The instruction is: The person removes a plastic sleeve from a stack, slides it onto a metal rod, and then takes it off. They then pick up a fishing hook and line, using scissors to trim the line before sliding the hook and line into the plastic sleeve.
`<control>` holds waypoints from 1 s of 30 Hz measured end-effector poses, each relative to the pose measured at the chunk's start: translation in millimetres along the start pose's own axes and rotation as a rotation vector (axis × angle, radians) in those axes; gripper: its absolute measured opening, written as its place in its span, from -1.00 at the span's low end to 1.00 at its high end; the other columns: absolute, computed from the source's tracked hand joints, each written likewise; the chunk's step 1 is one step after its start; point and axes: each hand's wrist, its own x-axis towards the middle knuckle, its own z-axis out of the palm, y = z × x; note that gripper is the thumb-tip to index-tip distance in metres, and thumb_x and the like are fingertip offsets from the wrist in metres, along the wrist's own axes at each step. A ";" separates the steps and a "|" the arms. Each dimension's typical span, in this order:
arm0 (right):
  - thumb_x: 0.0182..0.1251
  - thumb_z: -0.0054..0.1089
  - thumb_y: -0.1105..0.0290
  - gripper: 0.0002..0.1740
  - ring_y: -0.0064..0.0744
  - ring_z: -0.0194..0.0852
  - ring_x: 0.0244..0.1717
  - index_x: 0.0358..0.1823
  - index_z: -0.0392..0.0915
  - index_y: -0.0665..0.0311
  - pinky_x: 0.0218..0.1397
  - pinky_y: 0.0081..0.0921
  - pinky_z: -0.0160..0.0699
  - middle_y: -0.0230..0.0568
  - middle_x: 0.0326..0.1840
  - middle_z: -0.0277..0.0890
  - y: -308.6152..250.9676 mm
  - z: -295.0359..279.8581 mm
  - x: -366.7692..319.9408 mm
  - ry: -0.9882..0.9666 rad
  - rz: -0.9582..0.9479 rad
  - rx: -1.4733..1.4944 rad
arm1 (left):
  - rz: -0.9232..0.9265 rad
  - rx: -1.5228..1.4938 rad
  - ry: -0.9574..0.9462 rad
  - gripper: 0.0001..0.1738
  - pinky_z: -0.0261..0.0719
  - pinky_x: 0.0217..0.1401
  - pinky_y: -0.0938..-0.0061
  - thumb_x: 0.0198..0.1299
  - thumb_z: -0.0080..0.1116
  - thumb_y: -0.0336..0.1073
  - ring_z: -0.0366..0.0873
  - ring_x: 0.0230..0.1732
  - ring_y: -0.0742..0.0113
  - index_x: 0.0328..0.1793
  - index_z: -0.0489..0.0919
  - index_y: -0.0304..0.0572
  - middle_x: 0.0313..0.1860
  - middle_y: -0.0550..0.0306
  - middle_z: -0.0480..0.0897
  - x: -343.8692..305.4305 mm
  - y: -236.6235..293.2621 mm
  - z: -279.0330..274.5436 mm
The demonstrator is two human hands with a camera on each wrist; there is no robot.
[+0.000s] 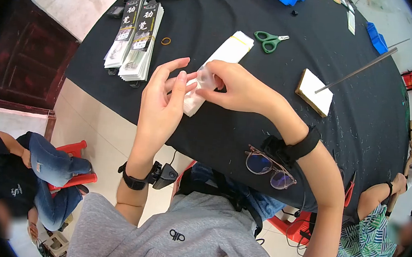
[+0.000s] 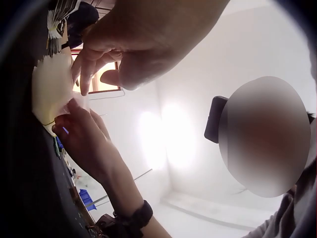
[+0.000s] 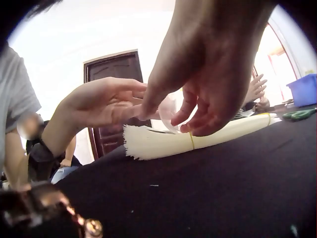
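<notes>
A bundle of long white strips (image 1: 231, 49) lies on the black tabletop, bound with yellow rubber bands. Over its near half, my right hand (image 1: 242, 87) pinches a piece of thin clear plastic film (image 1: 206, 78) between thumb and fingers. In the right wrist view the film (image 3: 169, 113) looks curved, close above the bundle (image 3: 158, 143). My left hand (image 1: 164, 92) faces it from the left, fingers loosely extended and fingertips right at the film's edge. The left wrist view shows my left hand (image 2: 141, 44) above the right hand (image 2: 86, 141), with the white bundle (image 2: 49, 84) behind them.
Two banded stacks of printed black-and-white packets (image 1: 142, 40) lie left, near a small rubber band (image 1: 166, 41). Green scissors (image 1: 271, 41) lie beyond the bundle. A metal rod rises from a white block (image 1: 313, 92) at right. Glasses (image 1: 270, 167) rest near the front edge.
</notes>
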 end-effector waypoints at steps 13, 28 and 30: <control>0.32 0.02 0.32 -0.77 -0.30 0.42 -0.41 -0.18 0.40 0.38 -0.31 -0.37 0.41 -0.07 -0.42 0.48 2.8 -2.5 2.3 -0.020 0.150 0.162 | 0.187 0.783 0.015 -0.76 0.41 -0.03 0.36 0.27 0.11 -0.27 0.48 -0.17 0.17 -0.13 0.60 -0.34 -0.19 0.03 0.57 -6.4 4.5 4.2; 0.09 0.30 0.39 -0.69 -0.54 0.27 -0.36 -0.17 0.44 0.31 -0.20 -0.54 0.41 -0.36 -0.42 0.38 4.9 -6.3 -1.1 -0.082 0.089 0.237 | 0.079 0.836 -0.048 -0.46 0.35 -0.19 0.25 0.38 -0.13 0.00 0.45 -0.43 0.01 -0.38 0.57 -0.37 -0.57 -0.09 0.56 10.7 12.0 17.7; 0.08 0.29 0.40 -0.70 -0.54 0.28 -0.36 -0.18 0.44 0.32 -0.20 -0.53 0.41 -0.37 -0.42 0.38 4.1 -5.4 -2.0 -0.076 0.098 0.285 | -0.118 0.687 -0.068 -0.46 0.38 -0.32 0.26 0.36 -0.10 -0.01 0.49 -0.49 0.03 -0.37 0.55 -0.44 -0.58 -0.13 0.55 9.2 10.8 13.7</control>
